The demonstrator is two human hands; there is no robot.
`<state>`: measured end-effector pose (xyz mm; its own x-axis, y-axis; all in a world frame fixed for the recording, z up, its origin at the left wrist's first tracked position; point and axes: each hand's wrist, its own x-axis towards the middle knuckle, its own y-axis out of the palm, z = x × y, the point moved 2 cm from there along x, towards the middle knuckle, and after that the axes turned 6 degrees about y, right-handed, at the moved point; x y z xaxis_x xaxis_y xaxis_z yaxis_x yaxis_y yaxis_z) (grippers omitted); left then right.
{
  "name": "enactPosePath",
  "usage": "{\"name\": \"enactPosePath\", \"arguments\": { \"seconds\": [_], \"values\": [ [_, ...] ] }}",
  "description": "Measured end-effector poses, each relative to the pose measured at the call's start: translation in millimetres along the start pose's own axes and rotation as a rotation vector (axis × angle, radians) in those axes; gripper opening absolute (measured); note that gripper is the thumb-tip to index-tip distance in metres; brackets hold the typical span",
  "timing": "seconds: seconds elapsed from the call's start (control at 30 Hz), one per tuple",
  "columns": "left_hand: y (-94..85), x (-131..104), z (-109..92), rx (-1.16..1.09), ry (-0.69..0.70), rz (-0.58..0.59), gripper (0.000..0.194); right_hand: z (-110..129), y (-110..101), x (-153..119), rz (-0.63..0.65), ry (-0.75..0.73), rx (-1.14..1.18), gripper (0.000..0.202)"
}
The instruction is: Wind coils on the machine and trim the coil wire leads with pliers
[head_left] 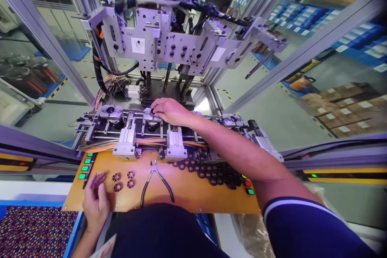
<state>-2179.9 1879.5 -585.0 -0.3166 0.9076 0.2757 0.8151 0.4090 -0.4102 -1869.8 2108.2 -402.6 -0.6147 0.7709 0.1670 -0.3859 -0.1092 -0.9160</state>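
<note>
The right hand [171,112] is pinching a black part [152,111], its axis unclear. The left hand [96,201] is hanging empty; a blue bin [75,227] is holding small parts.

Spread pliers [154,167] occupy an orange board [191,196] at lower center, with bare passage between them and dark rings [213,181] crowding lower right; above, the right forearm [232,143] crosses center-right and a metal plate [181,42] spans upper center.

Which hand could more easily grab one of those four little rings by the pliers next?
Probably the left hand: it's beside the four rings and looks empty, while the right hand is up at the metal fixture.
</note>
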Motion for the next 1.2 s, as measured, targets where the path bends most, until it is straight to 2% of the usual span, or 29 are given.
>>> {"name": "enactPosePath", "arguments": {
  "seconds": [0.47, 0.73, 0.87, 0.97, 1.03, 1.07, 1.1, 1.13, 1.2],
  "values": [
    [-0.4, 2, -5, 0.045, 0.031, 0.007, 0.051, 7, 0, 9, 0.078, 0.052, -0.174, 0.024],
    [0.1, 1, -6, 0.085, 0.036, -0.012, 0.05, 17, -3, -17, 0.087, 0.011, -0.242, 0.037],
    [-3.8, 0, -14, 0.138, 0.106, -0.029, 0.043, 18, 2, -23, 0.051, 0.001, -0.251, 0.038],
    [-17.7, 17, -42, 0.174, 0.233, -0.044, 0.041, 27, -3, -31, -0.036, 0.017, -0.25, 0.042],
    [-25.9, 41, -78, 0.188, 0.351, -0.034, 0.04, 40, -11, -47, -0.141, 0.046, -0.253, 0.047],
    [-26.7, 56, -100, 0.194, 0.421, -0.009, 0.038, 50, -17, -58, -0.233, 0.049, -0.246, 0.047],
    [-24.0, 72, -125, 0.204, 0.513, 0.031, 0.035, 62, -23, -72, -0.347, 0.032, -0.23, 0.047],
    [-16.4, 87, -151, 0.262, 0.663, 0.129, 0.035, 74, -28, -87, -0.471, -0.002, -0.2, 0.047],
    [9.4, 117, -195, 0.37, 0.857, 0.345, 0.037, 98, -36, -120, -0.683, -0.082, -0.112, 0.047]
  ]
}}
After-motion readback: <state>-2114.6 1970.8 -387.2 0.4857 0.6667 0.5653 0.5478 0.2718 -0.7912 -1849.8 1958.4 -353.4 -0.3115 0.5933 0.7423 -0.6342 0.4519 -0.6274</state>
